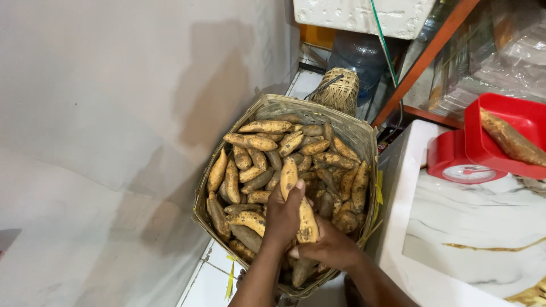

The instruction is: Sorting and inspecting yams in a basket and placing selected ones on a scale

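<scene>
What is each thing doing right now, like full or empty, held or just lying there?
Woven basket: nearly full of sweet potatoes, on the floor by the wall.
Long sweet potato: held by both hands.
Left hand: fingers wrapped around it.
Right hand: gripping its lower end.
Red scale: on the counter.
Red tray: holds one sweet potato.
Small basket: behind the big one.
</scene>
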